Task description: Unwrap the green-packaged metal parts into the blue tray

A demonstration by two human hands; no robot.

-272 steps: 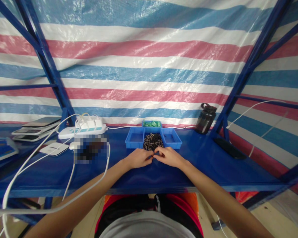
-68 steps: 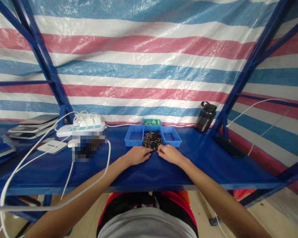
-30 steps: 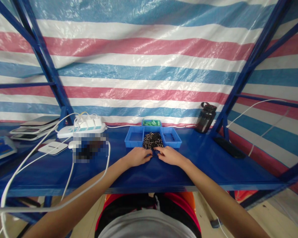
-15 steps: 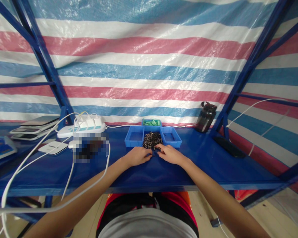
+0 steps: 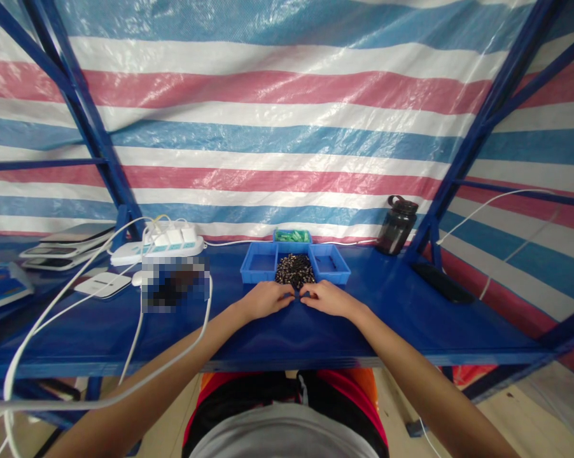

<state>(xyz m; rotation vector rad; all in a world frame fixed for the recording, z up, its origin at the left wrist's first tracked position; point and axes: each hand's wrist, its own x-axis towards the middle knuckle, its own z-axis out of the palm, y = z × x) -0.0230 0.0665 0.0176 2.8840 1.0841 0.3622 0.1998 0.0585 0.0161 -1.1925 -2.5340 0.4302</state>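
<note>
Just in front of a heap of small black and brass-coloured parts [image 5: 294, 268], my two hands face each other over the table. My left hand [image 5: 270, 299] has its thumb and fingers closed in a pinch. My right hand [image 5: 328, 298] is likewise pinched, its fingertips a short gap from the left ones. Anything between the fingers is too small to make out. The heap lies between a left blue bin [image 5: 258, 276] and a right blue bin [image 5: 333, 277], which has a few thin dark pieces inside. Behind it, a small blue box [image 5: 292, 231] contains green pieces.
A white power strip [image 5: 125, 253] with plugs and looping white cables [image 5: 209, 305] is on the left, near a white flat device [image 5: 102, 284] and a blurred-out patch. A dark bottle [image 5: 398, 226] and a black flat object [image 5: 442, 283] are on the right.
My right hand has drawn back from the heap toward me and slightly left, its fingers now pinched near my left fingertips. My left hand has barely moved.
</note>
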